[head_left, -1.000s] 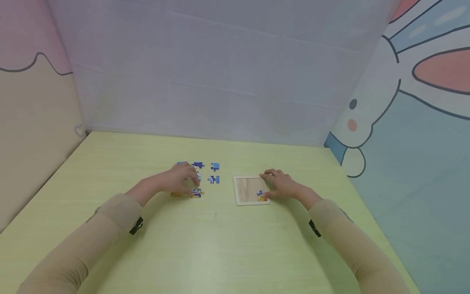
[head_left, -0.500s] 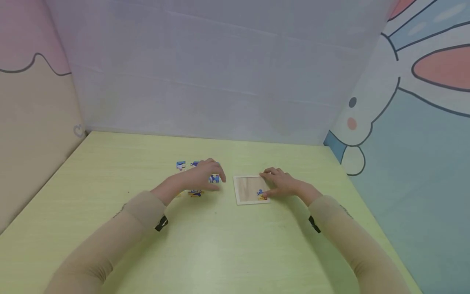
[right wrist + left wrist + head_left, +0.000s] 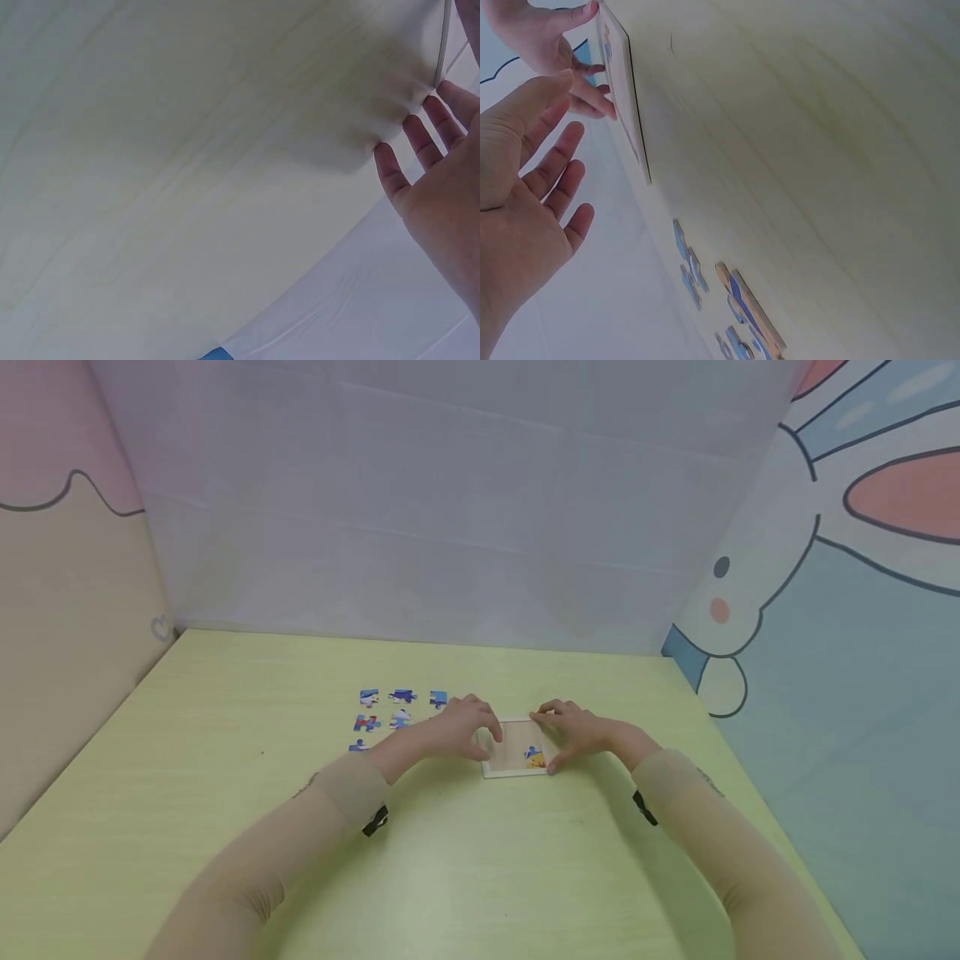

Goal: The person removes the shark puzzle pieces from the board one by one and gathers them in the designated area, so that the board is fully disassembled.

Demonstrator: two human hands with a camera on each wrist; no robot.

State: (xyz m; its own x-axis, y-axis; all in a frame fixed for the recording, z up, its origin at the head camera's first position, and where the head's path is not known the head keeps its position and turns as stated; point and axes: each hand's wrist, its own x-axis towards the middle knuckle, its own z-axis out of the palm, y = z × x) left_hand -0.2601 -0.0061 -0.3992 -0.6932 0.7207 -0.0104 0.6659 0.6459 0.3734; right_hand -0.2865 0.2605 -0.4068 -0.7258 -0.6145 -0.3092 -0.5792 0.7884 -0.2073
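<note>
A shallow square wooden puzzle frame (image 3: 513, 772) lies on the table. One jigsaw piece, blue and yellow-orange (image 3: 535, 758), sits in its lower right corner. My right hand (image 3: 581, 732) holds the frame's right side, index finger at the far corner and thumb at the near one. In the right wrist view the fingertips (image 3: 384, 154) of the other fingers rest on the tabletop. Over the frame's left edge hovers my left hand (image 3: 459, 731), fingers loosely bent. The left wrist view shows nothing between its thumb and fingers (image 3: 555, 161).
Several loose jigsaw pieces, among them a red-and-blue piece (image 3: 367, 723) and a dark blue piece (image 3: 402, 696), lie in spaced rows left of the frame, partly hidden by the left arm. A pale cloth wall (image 3: 420, 527) rises behind the pale yellow table (image 3: 480, 860).
My left hand has travelled right from the loose pieces to the frame's left edge. The right thumb has slid off the blue-and-yellow piece to the frame's near corner.
</note>
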